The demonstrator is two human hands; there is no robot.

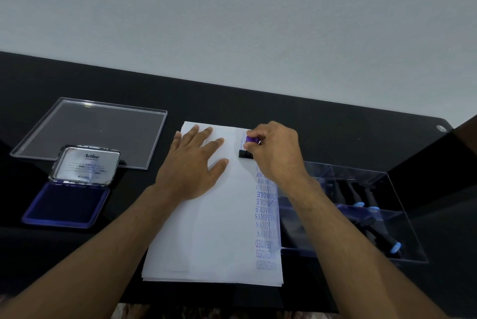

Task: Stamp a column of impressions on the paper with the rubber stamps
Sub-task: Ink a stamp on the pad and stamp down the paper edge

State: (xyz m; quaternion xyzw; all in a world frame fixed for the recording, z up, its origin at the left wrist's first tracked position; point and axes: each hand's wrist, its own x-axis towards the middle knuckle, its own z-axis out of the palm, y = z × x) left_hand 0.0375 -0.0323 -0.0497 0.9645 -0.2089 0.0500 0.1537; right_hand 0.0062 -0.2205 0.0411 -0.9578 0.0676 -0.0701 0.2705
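While the paper (219, 215) lies lengthwise away from the person on the black table (335, 117), left hand (192, 163) rests flat on it, fingers spread; right hand (276, 151) grips the stamp (247, 149) upright, base on the paper's far right, atop the column of impressions (265, 215).

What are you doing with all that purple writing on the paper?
A person is stamping words down the right side of the paper. The right hand presses a rubber stamp with a purple top near the far end of the column, while the left hand lies flat holding the sheet. The ink pad sits open on the left, and more stamps wait in the clear box on the right.
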